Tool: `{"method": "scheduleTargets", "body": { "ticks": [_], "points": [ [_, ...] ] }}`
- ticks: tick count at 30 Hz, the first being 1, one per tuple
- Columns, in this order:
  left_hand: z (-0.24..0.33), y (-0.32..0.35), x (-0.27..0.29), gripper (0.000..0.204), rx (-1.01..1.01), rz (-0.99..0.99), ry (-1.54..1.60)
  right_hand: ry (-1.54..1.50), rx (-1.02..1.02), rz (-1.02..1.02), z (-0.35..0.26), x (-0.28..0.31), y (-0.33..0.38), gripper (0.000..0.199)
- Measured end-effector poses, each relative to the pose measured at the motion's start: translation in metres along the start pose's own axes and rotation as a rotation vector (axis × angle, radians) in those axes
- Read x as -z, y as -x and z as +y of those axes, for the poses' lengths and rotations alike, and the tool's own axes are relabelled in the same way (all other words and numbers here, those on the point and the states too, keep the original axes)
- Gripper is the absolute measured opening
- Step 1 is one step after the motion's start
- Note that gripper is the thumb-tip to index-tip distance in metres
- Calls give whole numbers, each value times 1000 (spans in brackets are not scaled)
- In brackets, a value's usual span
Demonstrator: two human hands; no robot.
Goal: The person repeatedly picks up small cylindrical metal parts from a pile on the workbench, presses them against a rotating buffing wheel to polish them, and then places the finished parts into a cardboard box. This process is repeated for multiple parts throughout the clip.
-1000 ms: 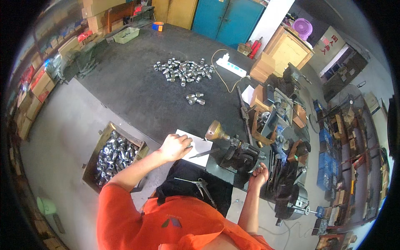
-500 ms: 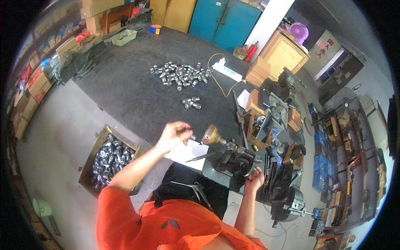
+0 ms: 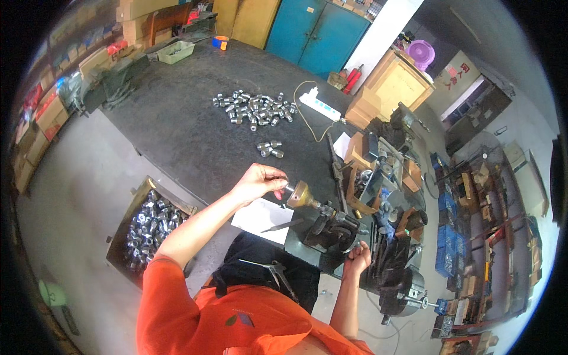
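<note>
My left hand (image 3: 261, 180) pinches a small shiny metal fitting (image 3: 288, 187) at the mouth of a brass-coloured cup (image 3: 300, 195). The cup sits on the end of a dark bench-mounted device (image 3: 332, 231). On the device's right side, my right hand (image 3: 358, 259) is closed beside a shiny curved part; what its fingers hold is hidden. Beneath my left forearm lies a white sheet of paper (image 3: 260, 218) with a dark flat tool on it. A small group of similar fittings (image 3: 270, 149) rests beyond my left hand, and a larger pile (image 3: 254, 108) lies farther back.
A bin full of metal fittings (image 3: 148, 231) stands at the left, below the dark table (image 3: 177, 130). Right of the device are cardboard boxes (image 3: 358, 151), tools and blue cloth. A white power strip (image 3: 320, 105) with its cord lies at the table's far right. Pliers (image 3: 275, 271) rest on my lap.
My left hand has moved right, bringing the fitting from short of the brass cup to its mouth. My right hand stays beside the device, and the whole view has shifted slightly.
</note>
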State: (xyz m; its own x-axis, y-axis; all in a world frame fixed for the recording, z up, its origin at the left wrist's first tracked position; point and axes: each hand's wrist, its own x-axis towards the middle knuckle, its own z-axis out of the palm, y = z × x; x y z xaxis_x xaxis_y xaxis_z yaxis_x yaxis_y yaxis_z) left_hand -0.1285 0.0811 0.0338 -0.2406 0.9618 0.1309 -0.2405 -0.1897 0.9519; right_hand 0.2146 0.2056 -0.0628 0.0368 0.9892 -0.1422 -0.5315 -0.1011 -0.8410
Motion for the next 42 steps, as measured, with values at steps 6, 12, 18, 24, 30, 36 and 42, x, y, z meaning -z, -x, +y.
{"method": "scheduleTargets", "body": {
  "ticks": [6,12,18,24,30,36,42],
  "points": [
    [0,1,0,19,40,-14,14,55,27,2,-10,-1,16,15],
    [-2,0,1,18,14,-52,21,18,62,-129,-45,-9,38,18],
    [-5,2,0,17,-10,-42,12,-39,130,-295,-80,-51,8,21],
    [-9,1,-6,21,-46,-36,-11,-44,143,-169,-55,-74,-59,19],
    [-13,1,-7,21,-59,-53,2,275,130,103,0,-38,-59,19],
    [-10,1,-10,23,-80,-59,-71,17,-74,-18,-13,-1,4,17],
    [-7,2,-12,24,-100,-52,-133,-87,55,-177,-48,-13,34,18]
  ]
}}
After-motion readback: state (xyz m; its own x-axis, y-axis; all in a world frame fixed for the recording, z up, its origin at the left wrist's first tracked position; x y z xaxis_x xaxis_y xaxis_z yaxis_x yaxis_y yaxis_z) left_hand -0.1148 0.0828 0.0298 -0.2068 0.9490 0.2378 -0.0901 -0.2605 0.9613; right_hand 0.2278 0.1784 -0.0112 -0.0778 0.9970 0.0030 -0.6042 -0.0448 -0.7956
